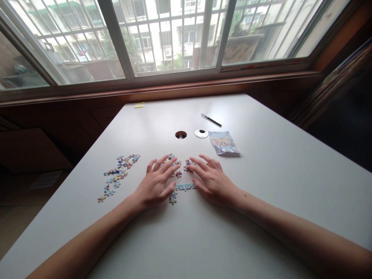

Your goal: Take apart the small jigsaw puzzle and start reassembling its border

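My left hand (pixel 158 180) rests over loose jigsaw puzzle pieces (pixel 178 174) at the middle of the white table, its fingers spread and partly hiding them. Opposite it, my right hand (pixel 213 180) lies with fingers apart, the fingertips at a few more pieces (pixel 187 167). Between the two thumbs runs a joined strip of light-blue puzzle pieces (pixel 184 186), which turns a corner down its left side toward me. Both hands cover parts of this strip. Farther left, a scattered group of puzzle pieces (pixel 117 172) lies on the tabletop.
A creased picture sheet (pixel 223 142) lies beyond my right hand. Near it are a round silver cover (pixel 201 133), a pen (pixel 211 119) and a cable hole (pixel 180 135) in the white table (pixel 261 162). A yellow sticker (pixel 139 105) marks the far edge, below a barred window.
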The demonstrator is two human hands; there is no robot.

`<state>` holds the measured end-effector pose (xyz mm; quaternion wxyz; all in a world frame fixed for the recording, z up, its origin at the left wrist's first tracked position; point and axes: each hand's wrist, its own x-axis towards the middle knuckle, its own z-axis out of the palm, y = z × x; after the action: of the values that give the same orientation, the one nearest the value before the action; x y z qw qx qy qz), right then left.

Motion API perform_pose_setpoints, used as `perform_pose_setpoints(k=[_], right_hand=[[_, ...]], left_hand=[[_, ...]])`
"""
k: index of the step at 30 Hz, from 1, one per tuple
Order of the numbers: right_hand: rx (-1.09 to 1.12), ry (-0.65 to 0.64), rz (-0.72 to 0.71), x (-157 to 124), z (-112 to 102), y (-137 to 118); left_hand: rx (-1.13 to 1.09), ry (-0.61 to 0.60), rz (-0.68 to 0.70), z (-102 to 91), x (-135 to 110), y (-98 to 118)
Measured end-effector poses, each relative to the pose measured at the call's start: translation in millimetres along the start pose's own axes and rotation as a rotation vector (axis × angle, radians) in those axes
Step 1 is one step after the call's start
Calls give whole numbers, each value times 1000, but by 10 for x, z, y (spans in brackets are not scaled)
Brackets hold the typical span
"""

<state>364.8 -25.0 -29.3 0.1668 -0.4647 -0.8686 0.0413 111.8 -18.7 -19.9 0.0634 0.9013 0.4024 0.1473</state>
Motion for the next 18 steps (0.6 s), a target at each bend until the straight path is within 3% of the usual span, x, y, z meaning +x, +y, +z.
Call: perform_pose_setpoints(k=[5,18], right_hand=[[2,-1,4,-4,21,11],[20,10,24,9,36,-6]], left_hand=[[16,-60,-57,8,36,7],[49,-59,-74,55,33,-8]])
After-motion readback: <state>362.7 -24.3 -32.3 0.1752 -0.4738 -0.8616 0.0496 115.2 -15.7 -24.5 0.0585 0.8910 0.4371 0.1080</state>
